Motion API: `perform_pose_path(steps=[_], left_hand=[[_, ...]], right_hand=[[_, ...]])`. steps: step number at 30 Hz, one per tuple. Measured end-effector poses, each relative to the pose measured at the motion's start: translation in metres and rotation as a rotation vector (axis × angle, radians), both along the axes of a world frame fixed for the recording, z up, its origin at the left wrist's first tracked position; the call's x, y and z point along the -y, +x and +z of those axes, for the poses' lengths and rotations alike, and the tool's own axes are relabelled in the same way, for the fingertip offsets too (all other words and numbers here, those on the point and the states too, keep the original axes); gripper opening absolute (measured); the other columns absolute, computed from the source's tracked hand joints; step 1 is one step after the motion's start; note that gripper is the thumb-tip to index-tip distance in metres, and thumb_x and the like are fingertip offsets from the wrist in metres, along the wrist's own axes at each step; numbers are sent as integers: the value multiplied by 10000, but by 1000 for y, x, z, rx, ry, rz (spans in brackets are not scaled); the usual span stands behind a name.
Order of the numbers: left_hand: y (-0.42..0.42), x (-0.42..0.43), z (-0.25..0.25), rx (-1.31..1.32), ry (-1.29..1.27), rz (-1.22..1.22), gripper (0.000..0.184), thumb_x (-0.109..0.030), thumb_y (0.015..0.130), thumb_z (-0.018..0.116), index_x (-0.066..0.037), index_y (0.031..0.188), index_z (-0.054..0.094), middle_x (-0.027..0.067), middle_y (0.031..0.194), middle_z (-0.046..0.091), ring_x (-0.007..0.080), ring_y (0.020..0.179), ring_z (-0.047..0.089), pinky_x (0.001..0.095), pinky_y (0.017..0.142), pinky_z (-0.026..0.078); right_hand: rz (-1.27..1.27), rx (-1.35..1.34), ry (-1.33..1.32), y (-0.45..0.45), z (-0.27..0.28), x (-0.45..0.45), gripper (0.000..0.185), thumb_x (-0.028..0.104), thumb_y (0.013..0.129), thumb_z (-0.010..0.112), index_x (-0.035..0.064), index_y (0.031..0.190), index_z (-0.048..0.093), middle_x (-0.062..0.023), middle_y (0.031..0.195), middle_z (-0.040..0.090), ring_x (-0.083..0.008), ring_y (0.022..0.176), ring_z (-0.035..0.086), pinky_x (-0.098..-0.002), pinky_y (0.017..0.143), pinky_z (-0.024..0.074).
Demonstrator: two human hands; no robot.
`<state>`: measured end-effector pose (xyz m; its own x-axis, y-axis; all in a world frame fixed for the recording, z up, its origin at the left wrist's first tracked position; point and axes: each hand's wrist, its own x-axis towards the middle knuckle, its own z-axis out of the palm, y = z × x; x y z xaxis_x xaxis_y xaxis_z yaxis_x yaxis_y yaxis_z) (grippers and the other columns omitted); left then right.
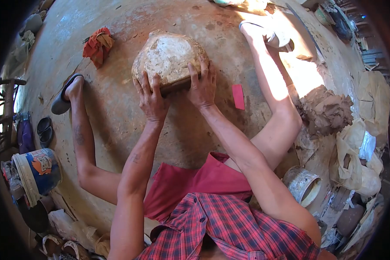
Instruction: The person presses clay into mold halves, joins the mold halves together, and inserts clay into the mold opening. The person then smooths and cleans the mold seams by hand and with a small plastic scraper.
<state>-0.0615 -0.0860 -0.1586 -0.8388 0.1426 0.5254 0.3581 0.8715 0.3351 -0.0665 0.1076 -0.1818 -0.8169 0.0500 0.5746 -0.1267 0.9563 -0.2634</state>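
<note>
A large, rounded, pale block [168, 54] with a worn, plaster-like surface is between my two hands, in front of my body. My left hand [152, 99] grips its near left side, fingers spread over the edge and up the face. My right hand [202, 88] holds the near right edge in the same way. Between the hands a dark strip shows along the block's near lower edge. Both thumbs are mostly hidden, and I cannot tell whether the block rests fully on the floor.
Left of the block lies a crumpled orange-red cloth [98, 47]; a flat red piece [238, 96] is to its right. A heap of brown clay [327, 110] sits beside my right knee. A paint bucket [43, 171] and a whitish metal pot [302, 184] flank me.
</note>
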Motion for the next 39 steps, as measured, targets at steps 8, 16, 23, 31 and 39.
perform_pose_path(steps=[8, 16, 23, 31, 39], left_hand=[[-1, 10, 16, 87, 48, -151, 1089, -130, 654, 916, -218, 1608, 398, 241, 1718, 238, 613, 1551, 176, 643, 1244, 321], [3, 16, 20, 148, 42, -167, 1142, -21, 601, 801, -234, 1636, 368, 228, 1723, 242, 587, 1564, 181, 629, 1272, 291], [-7, 37, 30, 225, 62, -218, 1041, -115, 674, 926, -247, 1601, 470, 153, 1690, 389, 505, 1550, 319, 556, 1233, 398], [-22, 49, 19, 164, 78, -270, 880, -195, 732, 930, -255, 1536, 577, 131, 1643, 478, 511, 1504, 401, 532, 1202, 442], [-28, 58, 26, 235, 29, -337, 814, -255, 806, 892, -260, 1550, 561, 149, 1660, 447, 528, 1508, 380, 539, 1198, 442]], right_hand=[[-27, 68, -157, 11, 18, 18, 1181, 329, 621, 971, 221, 1616, 343, -237, 1669, 261, -594, 1491, 273, -763, 1151, 291], [-5, 89, -152, 9, 3, 11, 1243, 398, 626, 967, 312, 1659, 281, -262, 1671, 246, -618, 1493, 256, -809, 1119, 293], [87, 115, -144, 15, 20, -18, 1221, 283, 614, 965, 304, 1655, 327, -185, 1648, 324, -517, 1471, 353, -681, 1145, 383], [213, 186, -185, -2, 20, -69, 1106, 169, 637, 947, 288, 1614, 443, -88, 1567, 470, -370, 1358, 529, -482, 1144, 497], [265, 324, -231, -10, 22, -84, 1052, 160, 711, 912, 369, 1617, 420, -116, 1668, 422, -369, 1425, 545, -472, 1104, 560]])
